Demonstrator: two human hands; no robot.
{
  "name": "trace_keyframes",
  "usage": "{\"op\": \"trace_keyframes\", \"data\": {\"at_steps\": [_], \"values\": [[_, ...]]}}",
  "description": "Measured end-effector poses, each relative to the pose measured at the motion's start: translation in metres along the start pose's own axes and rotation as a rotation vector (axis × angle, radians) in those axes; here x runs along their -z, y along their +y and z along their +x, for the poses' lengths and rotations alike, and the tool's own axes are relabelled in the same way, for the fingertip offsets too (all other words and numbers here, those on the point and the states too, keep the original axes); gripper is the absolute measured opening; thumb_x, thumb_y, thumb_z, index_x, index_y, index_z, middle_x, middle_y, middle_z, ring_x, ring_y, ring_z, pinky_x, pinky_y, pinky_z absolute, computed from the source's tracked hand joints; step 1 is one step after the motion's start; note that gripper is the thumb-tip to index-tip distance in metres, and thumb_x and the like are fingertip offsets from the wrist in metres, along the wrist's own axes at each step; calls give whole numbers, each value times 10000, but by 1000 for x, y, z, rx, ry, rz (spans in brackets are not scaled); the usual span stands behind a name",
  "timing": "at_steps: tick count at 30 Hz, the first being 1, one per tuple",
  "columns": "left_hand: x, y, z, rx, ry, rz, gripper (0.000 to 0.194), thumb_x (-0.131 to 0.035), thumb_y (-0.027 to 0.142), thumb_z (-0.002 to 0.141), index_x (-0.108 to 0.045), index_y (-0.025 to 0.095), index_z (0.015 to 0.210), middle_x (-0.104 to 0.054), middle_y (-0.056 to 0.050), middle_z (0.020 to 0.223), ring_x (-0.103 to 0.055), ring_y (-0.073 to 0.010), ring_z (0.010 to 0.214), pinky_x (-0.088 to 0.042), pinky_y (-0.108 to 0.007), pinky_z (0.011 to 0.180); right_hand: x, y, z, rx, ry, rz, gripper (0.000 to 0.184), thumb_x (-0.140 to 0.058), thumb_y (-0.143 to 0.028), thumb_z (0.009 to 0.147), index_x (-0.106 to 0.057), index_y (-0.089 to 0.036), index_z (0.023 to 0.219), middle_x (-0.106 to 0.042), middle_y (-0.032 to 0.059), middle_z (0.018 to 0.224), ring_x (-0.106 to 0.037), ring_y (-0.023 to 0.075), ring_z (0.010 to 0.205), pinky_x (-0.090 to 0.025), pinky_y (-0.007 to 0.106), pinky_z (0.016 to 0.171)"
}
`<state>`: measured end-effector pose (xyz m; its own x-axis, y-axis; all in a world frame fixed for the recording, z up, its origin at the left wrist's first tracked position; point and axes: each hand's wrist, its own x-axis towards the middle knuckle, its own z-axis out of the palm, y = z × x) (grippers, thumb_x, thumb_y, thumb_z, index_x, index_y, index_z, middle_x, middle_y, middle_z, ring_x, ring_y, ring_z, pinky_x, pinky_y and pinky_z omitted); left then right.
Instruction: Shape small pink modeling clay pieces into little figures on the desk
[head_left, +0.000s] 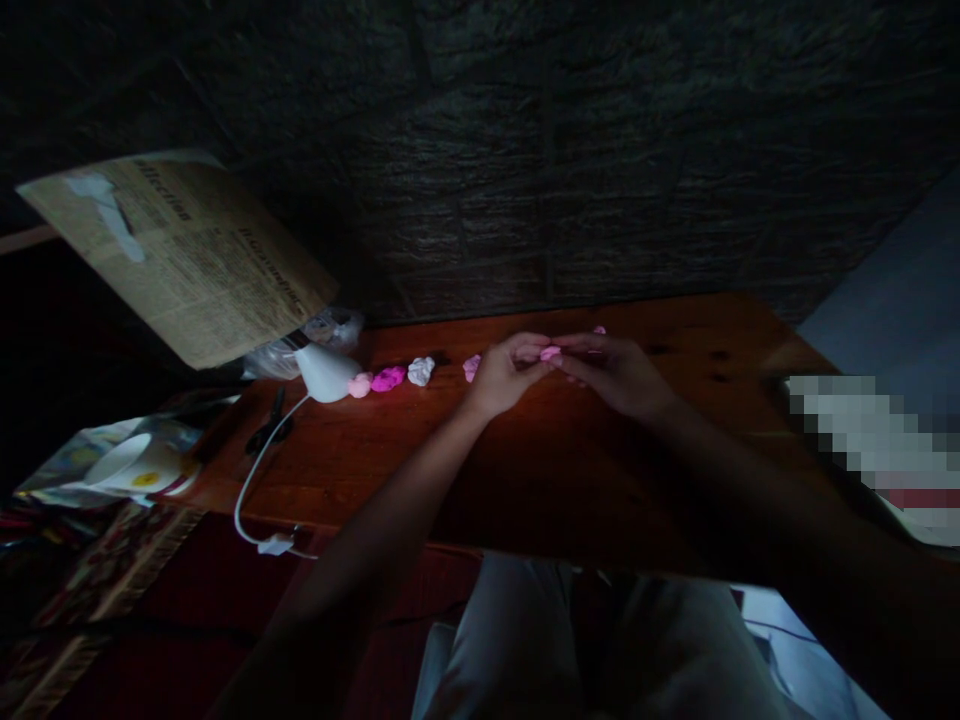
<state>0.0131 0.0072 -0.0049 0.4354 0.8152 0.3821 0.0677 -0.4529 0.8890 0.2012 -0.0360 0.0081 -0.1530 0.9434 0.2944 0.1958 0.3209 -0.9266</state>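
Note:
Over the wooden table [367, 440], my left hand [506, 378] and my right hand [619, 375] meet with their fingertips pinched on a small pink lump [550, 354]. Whether it is clay or crumpled paper I cannot tell. Close behind my left hand sits another pink lump [472, 368], partly covered by it. A bit of pink [599, 331] shows just beyond my right hand. Farther left, a white crumpled lump [421, 371], a bright magenta lump [388, 378] and a pale pink lump [360, 384] lie in a row.
At the table's left stands a lamp with a white base [321, 372], a newspaper-print shade [202, 260] and a white cord [244, 490]. Dark-handled scissors [271, 428] lie beside it. A white cup [129, 464] is further left. A dark stone-patterned wall [480, 170] borders the back.

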Motion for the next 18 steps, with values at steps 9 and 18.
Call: {"op": "trace_keyframes", "data": {"at_steps": [9, 18], "values": [[3, 3, -2, -36, -145, 47, 232, -702, 343, 900, -709, 155, 1036, -786, -82, 992, -730, -153, 887, -580, -288, 806, 3, -8, -2, 1, 17, -79, 481, -732, -681, 789, -796, -217, 896, -746, 49, 772, -659, 186, 674, -530, 347, 666], [5, 17, -4, 4, -163, 69, 274, -700, 432, 908, -713, 164, 854, -758, -51, 819, -660, -120, 727, -527, -244, 669, 5, -16, -1, -108, -65, 33, 475, -755, -690, 754, -807, -226, 843, -754, 44, 769, -604, 164, 670, -502, 311, 631]]}}
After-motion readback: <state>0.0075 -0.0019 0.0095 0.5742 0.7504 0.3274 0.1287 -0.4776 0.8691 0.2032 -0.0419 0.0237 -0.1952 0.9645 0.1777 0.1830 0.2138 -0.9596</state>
